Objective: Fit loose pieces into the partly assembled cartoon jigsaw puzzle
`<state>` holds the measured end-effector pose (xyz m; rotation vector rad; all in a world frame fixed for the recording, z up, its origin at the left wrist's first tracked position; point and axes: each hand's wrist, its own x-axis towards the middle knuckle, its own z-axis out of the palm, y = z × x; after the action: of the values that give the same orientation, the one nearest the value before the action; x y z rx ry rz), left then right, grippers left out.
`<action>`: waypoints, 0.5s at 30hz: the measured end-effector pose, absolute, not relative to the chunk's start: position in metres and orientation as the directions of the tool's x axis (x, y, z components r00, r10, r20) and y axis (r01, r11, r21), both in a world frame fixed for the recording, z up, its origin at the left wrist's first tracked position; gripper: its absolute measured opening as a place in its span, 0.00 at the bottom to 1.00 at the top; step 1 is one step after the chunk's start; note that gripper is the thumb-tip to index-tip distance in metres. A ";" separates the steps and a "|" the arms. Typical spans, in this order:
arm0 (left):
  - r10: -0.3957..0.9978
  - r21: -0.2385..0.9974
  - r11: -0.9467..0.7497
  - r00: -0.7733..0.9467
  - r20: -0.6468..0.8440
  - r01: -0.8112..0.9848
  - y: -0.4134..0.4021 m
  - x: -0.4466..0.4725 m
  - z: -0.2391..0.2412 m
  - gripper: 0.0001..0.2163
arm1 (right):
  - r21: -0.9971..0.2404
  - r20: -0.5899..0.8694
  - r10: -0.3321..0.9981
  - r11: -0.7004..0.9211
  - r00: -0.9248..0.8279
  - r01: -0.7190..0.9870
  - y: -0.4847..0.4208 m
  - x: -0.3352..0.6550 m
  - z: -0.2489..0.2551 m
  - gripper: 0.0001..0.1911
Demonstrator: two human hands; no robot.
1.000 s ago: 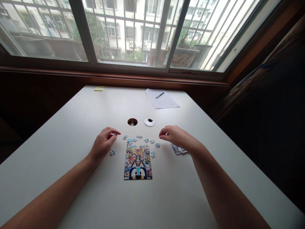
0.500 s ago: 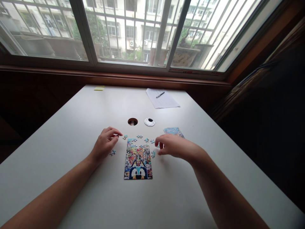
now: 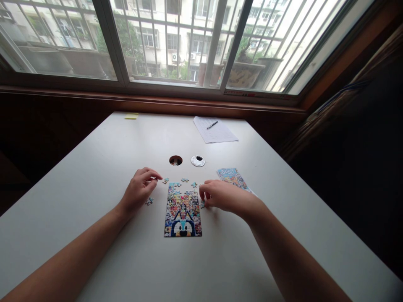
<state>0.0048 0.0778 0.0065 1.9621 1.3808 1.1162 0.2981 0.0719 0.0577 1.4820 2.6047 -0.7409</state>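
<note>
A jigsaw puzzle [image 3: 182,214] with a blue dog's face and a crowd of small colourful figures lies on the table, its top edge uneven. My right hand [image 3: 222,195] is at its right side, thumb and forefinger bent down onto a small blue puzzle piece [image 3: 202,204], partly covered by the fingertips. My left hand [image 3: 140,188] rests on the table to the left of the puzzle, fingers loosely bent and apart, holding nothing. Its forefinger points at a loose piece [image 3: 165,180]. Another piece [image 3: 149,201] lies beside its wrist.
More loose pieces [image 3: 184,180] lie above the puzzle. A picture sheet [image 3: 234,177] is partly behind my right hand. Farther back are a round table hole [image 3: 175,160], a metal cover [image 3: 198,161], papers [image 3: 217,132] with a pen [image 3: 212,125], and a yellow note [image 3: 131,116].
My right hand has moved slightly left and down, its fingertips now at the blue piece beside the puzzle. More of the picture sheet shows. The left hand stays in place.
</note>
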 end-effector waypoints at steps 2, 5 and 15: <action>0.926 0.766 -0.372 0.160 0.341 0.523 0.078 0.004 0.005 0.09 | -0.374 -0.270 0.792 0.438 -0.548 0.818 0.073 0.299 0.056 0.10; 0.924 0.765 -0.381 0.182 0.336 0.519 0.078 0.003 0.002 0.09 | -0.359 -0.269 0.789 0.450 -0.552 0.818 0.075 0.301 0.053 0.10; 0.837 0.584 -0.543 0.337 0.430 0.603 0.079 0.002 -0.001 0.12 | -0.274 -0.418 0.763 0.411 -0.493 0.869 0.075 0.298 0.065 0.06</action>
<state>0.0016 0.0791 -0.0007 2.2864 1.2821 1.0258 0.2982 0.0748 0.0648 1.4381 2.4398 -0.6802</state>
